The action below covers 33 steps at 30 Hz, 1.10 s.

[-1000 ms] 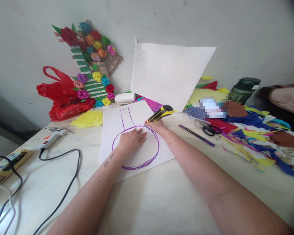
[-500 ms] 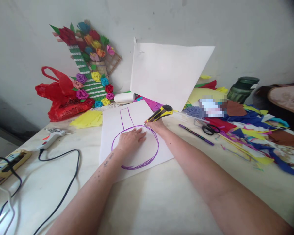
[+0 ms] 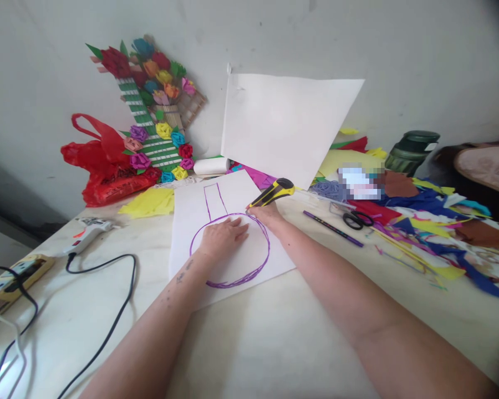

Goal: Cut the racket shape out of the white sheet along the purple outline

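A white sheet (image 3: 187, 205) lies on the table, marked with a purple circle (image 3: 269, 246) and a narrow purple rectangle (image 3: 218, 195) above it. Flat on the sheet, inside the upper left of the circle, rests my left hand (image 3: 222, 237) with its fingers apart. My right hand (image 3: 266, 215) is closed round a yellow and black utility knife (image 3: 274, 191). The knife's tip is at the upper right line of the circle, just beyond my left fingertips. The fingers of my right hand are partly hidden by the knife.
Behind stand a propped white board (image 3: 289, 119), a paper-flower craft (image 3: 160, 149) and a red bag (image 3: 103, 166). To the right lie a purple pen (image 3: 332, 228), black scissors (image 3: 357, 220) and coloured scraps (image 3: 436, 221). Leftward are a glue gun (image 3: 87, 235), cables and a power strip (image 3: 16, 280).
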Each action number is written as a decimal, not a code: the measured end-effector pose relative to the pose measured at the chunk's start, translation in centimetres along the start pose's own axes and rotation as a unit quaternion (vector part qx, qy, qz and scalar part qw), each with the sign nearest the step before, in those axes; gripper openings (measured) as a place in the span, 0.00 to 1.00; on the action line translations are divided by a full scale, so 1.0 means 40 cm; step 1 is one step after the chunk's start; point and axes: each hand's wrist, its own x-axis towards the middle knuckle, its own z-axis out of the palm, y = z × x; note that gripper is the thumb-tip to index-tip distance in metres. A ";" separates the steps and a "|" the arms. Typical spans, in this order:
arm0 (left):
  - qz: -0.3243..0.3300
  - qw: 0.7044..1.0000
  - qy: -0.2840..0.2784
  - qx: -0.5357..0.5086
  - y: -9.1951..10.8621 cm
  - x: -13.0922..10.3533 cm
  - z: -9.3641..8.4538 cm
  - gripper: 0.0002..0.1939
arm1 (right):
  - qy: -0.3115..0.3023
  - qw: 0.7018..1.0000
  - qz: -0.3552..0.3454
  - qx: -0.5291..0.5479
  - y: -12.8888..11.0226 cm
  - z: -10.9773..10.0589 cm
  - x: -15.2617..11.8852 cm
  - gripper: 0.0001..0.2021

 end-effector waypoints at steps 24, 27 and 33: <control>0.002 1.000 0.002 0.007 -0.003 0.000 0.005 0.20 | 0.000 0.999 0.009 0.036 -0.021 -0.021 -0.016 0.06; 0.006 1.000 0.004 0.004 -0.004 0.001 0.008 0.20 | 0.001 0.999 0.005 0.034 -0.018 -0.021 -0.014 0.06; -0.001 1.000 -0.009 -0.004 -0.002 0.000 0.003 0.20 | 0.009 1.000 0.006 0.026 -0.003 -0.016 -0.003 0.07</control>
